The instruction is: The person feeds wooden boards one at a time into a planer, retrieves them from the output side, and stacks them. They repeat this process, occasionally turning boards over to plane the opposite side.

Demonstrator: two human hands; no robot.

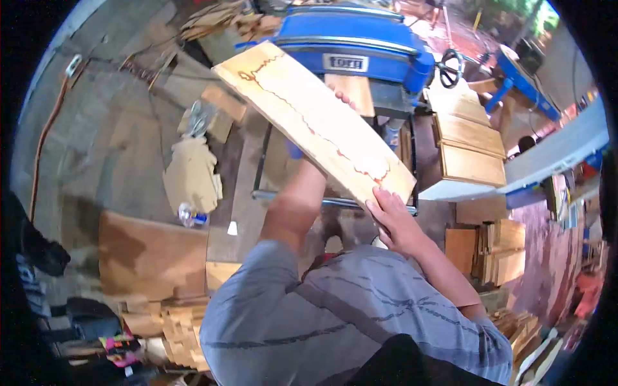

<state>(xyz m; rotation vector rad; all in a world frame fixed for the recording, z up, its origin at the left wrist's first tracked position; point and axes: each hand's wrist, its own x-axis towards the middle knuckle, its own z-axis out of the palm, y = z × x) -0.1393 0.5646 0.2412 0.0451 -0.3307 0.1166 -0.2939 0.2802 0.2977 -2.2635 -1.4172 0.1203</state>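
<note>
A long pale wooden board (322,122) with a dark, jagged line along its face is held up at a slant before me. My left hand (344,98) reaches beneath it, and its fingertips curl over the far edge; the palm is hidden by the board. At the near right end, my right hand (394,217) grips the board with the thumb on top. Just behind the board stands a blue machine (344,29) with a white label. A second piece of wood (354,91) lies on the machine's bed, partly covered by the held board.
Stacked boards (470,148) sit on a white surface to the right. A black handwheel (450,68) sticks out beside the blue machine. Cardboard (192,174) and a brown sheet (153,254) lie on the floor at left. Wood pieces (183,331) are piled at lower left.
</note>
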